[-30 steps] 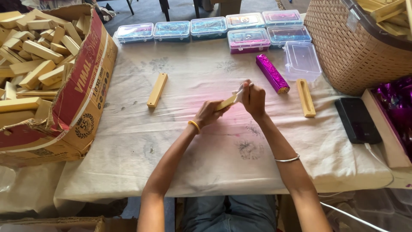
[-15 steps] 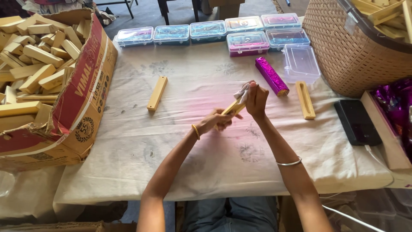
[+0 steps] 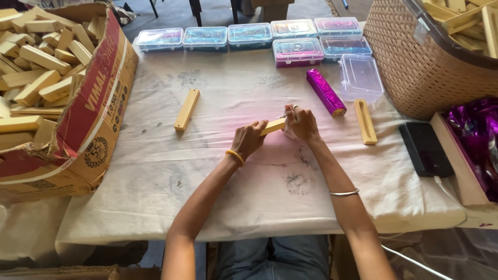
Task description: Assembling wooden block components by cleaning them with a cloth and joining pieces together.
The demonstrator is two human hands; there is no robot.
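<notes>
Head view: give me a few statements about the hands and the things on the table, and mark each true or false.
1. Both hands hold one pale wooden stick. True: left hand and right hand grip it between them.
2. The purple foil-wrapped stick lies in the cardboard box. False: it lies on the table cloth, by the clear plastic box.
3. The wicker basket stands at the right. True.
4. The black phone rests in the left hand. False: it lies on the table, right of the hands.

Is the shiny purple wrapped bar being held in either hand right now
No, the purple wrapped bar lies on the table cloth; both the left hand and right hand hold a plain wooden bar.
</notes>
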